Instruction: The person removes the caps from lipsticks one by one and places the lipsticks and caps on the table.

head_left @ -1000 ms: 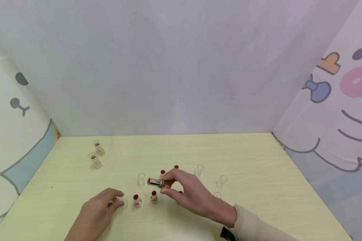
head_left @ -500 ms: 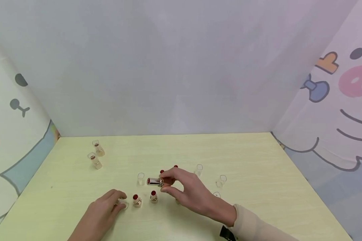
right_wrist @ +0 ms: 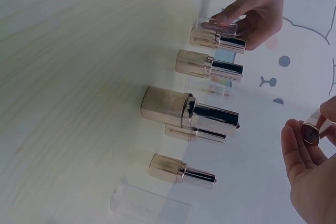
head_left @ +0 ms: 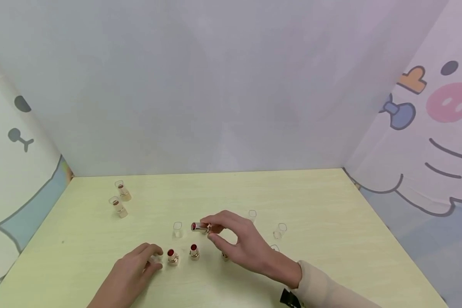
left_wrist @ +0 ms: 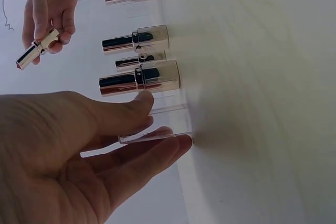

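My left hand [head_left: 132,269] pinches a clear lipstick cap [left_wrist: 163,124] between thumb and fingers, low at the table. Just right of it stands an uncapped lipstick [head_left: 172,256], with another uncapped lipstick [head_left: 194,251] beyond. My right hand [head_left: 246,248] holds a lipstick [head_left: 200,227] by its base above the table. The held lipstick lies nearly level, its red end pointing left. Behind and under the right hand stand more uncapped lipsticks, mostly hidden in the head view; the right wrist view shows one large lipstick [right_wrist: 189,111] among several upright ones.
Two lipsticks with clear caps on, a rear one [head_left: 123,192] and a nearer one [head_left: 119,208], stand at the far left. Loose clear caps stand on the table, one behind the row [head_left: 178,230], others on the right, including one cap [head_left: 280,231].
My left hand has moved slightly right with the clear cap, nearer the closest standing lipstick. The right hand has shifted a little away from me and right, still holding its lipstick.
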`<state>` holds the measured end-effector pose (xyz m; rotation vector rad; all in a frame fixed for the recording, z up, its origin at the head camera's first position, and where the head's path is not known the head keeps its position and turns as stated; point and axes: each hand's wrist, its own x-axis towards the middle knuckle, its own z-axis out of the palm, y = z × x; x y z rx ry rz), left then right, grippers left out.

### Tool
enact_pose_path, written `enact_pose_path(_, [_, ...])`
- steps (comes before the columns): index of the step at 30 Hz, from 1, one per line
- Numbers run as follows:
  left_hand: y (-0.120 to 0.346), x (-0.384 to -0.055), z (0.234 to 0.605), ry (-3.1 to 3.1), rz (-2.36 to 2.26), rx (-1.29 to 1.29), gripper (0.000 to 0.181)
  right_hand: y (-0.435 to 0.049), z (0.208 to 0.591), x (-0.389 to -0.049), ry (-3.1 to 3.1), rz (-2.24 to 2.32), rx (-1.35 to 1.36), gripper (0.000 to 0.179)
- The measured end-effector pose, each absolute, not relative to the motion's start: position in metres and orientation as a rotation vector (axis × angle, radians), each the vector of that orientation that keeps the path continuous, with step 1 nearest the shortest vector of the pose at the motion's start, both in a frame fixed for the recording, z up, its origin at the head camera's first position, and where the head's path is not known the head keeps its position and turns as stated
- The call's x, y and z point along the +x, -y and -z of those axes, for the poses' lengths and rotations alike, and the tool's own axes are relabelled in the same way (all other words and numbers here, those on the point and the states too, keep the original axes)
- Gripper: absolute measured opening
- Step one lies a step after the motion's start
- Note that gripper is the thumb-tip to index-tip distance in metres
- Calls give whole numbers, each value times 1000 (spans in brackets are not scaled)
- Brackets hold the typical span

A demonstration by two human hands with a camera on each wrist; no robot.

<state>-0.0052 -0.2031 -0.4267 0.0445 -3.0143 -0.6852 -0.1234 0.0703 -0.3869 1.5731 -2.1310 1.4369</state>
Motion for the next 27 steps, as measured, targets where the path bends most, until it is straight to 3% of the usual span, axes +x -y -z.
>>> enact_pose_path(9, [205, -6, 427, 3034, 689, 72, 31, -73, 382, -119, 2367, -1688, 1385, 27])
enact_pose_path(20, [216, -1, 418, 3033, 664, 143, 56, -82, 372, -126, 2393, -1960, 1266, 20])
enact_pose_path(27, [235, 2, 401, 2941, 599, 171, 52, -89, 368, -132, 2420, -1931, 1203, 20])
